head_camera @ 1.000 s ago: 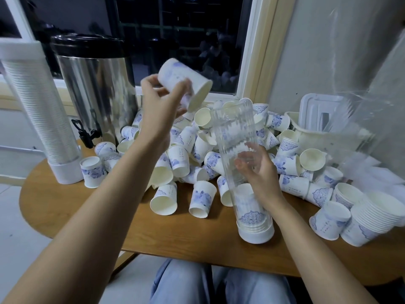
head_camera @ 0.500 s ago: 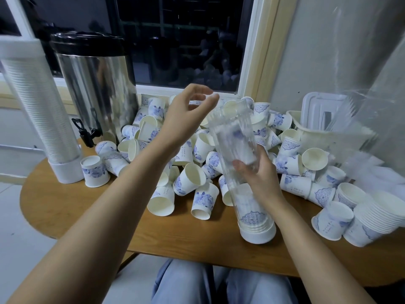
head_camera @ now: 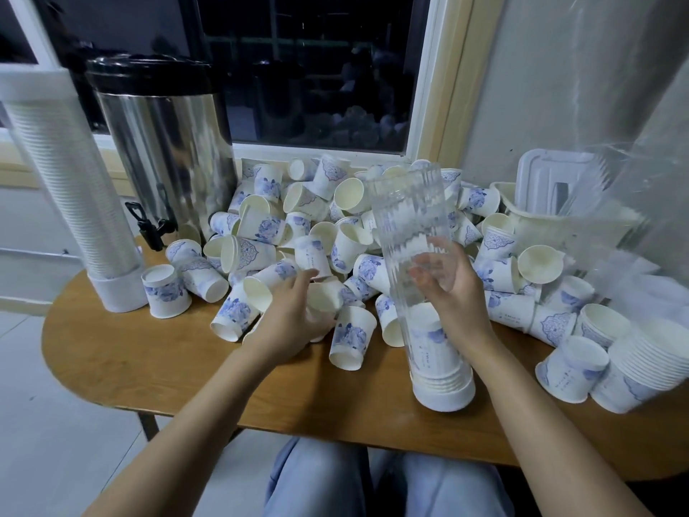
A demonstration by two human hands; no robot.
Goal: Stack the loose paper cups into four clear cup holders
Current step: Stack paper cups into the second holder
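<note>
A clear cup holder (head_camera: pixel 410 218) stands slightly tilted on the wooden table (head_camera: pixel 149 360), with several cups nested at its white base (head_camera: pixel 445 393). My right hand (head_camera: pixel 453 292) grips the tube at mid-height, and its fingertips show through the plastic. A heap of loose blue-and-white paper cups (head_camera: pixel 261 233) covers the table behind it. My left hand (head_camera: pixel 294 315) is low in the heap, thumb and fingers curled round one paper cup (head_camera: pixel 324 296) whose mouth faces me. A second holder (head_camera: pixel 67 173), packed with cups, stands at the far left.
A steel drinks urn (head_camera: pixel 167 154) with a black tap stands at the back left. A white plastic bin (head_camera: pixel 551 203) and a clear bag (head_camera: pixel 634 218) sit at the back right. A nested stack of cups (head_camera: pixel 652 367) lies at the right edge. The table's front edge is close to my knees.
My left hand held a cup over the holder's mouth, let it go into the tube, then dropped to the heap and closed round another cup. My right hand stayed on the holder.
</note>
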